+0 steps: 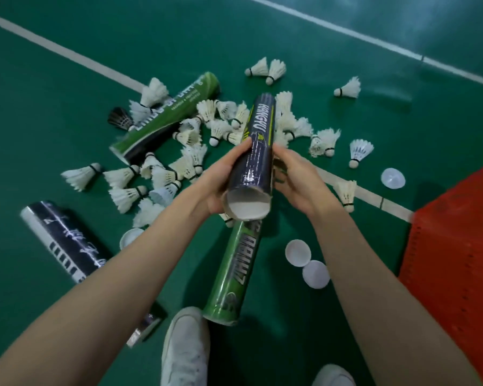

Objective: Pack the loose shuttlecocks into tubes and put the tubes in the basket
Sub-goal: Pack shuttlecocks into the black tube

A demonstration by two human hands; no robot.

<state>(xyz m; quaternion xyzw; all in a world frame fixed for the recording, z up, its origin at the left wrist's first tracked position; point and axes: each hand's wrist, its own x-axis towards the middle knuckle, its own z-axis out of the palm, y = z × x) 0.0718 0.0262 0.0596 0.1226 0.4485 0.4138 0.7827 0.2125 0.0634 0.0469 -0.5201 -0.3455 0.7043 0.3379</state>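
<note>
A dark blue tube (258, 140) is held tilted above the floor, its open end facing me and looking empty. My left hand (222, 179) grips its left side. On the tube's right side rests my right hand (296, 176), fingers curled against it. Several loose white shuttlecocks (195, 160) lie heaped on the green floor beyond the hands, with one black shuttlecock (119, 118) at the left. A green tube (234, 271) lies below the held tube, another green tube (168, 115) at the back left, and a black tube (67, 240) at the left. The orange basket (457, 246) stands at the right edge.
White caps lie on the floor: two (307, 263) near the basket, one (393, 178) further back, one (130, 237) by my left forearm. My white shoes (186, 349) are at the bottom. White court lines (67, 54) cross the floor.
</note>
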